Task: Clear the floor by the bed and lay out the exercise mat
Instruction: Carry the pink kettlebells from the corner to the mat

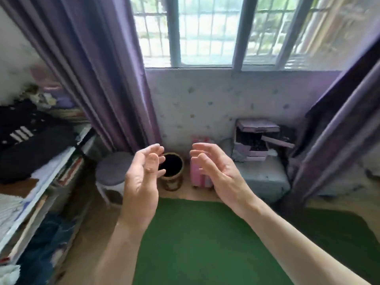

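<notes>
The flat green exercise mat (205, 243) lies spread on the wooden floor, filling the view from 5 to 7 o'clock. Its far edge stops just short of a dark round wicker basket (171, 171) and a pink striped box (200, 173) at 12 o'clock; nudging the mat forward could ruck it against them. The left hand (141, 177) and right hand (218, 171) hover above, palms facing, fingers loosely curled, holding nothing.

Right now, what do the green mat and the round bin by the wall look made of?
Green mat: looks like foam or rubber; matte, flat, no sheen.
Round bin: possibly woven wicker or wood; brown banded sides, dark inside. Blur leaves it open.
</notes>
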The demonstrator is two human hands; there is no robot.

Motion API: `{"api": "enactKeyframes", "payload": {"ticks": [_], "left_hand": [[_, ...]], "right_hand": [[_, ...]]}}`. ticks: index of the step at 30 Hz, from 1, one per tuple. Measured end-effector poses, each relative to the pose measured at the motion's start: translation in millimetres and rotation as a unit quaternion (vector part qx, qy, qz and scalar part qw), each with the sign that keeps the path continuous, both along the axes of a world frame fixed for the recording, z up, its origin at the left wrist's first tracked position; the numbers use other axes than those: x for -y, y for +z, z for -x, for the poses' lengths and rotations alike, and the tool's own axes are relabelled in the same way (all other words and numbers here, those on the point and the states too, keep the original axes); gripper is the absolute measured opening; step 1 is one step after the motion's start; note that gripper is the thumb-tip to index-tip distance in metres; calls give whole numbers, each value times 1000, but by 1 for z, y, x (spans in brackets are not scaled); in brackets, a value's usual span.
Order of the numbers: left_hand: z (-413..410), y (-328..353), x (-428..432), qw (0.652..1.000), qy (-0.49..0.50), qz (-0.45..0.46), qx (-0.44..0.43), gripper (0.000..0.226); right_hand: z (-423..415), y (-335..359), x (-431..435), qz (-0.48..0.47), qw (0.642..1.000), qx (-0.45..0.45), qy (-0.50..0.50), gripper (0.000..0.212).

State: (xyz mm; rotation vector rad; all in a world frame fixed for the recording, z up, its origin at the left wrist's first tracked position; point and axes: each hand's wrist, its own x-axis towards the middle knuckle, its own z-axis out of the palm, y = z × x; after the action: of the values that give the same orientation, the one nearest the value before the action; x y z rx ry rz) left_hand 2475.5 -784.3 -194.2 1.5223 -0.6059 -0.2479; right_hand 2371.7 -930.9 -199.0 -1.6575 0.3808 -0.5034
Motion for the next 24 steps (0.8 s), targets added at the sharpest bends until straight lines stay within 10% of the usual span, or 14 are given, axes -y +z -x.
{"api": "enactKeyframes", "payload": {"ticks": [14, 24], "left_hand": [[204, 10, 203, 893, -449, -6, -1, 44], [375, 19, 283, 838, -546, -4, -6, 50]], "right_hand": [[306, 5, 63, -20, 869, 39, -494, 48], [458, -5, 102, -18, 802, 93, -590, 52]]}}
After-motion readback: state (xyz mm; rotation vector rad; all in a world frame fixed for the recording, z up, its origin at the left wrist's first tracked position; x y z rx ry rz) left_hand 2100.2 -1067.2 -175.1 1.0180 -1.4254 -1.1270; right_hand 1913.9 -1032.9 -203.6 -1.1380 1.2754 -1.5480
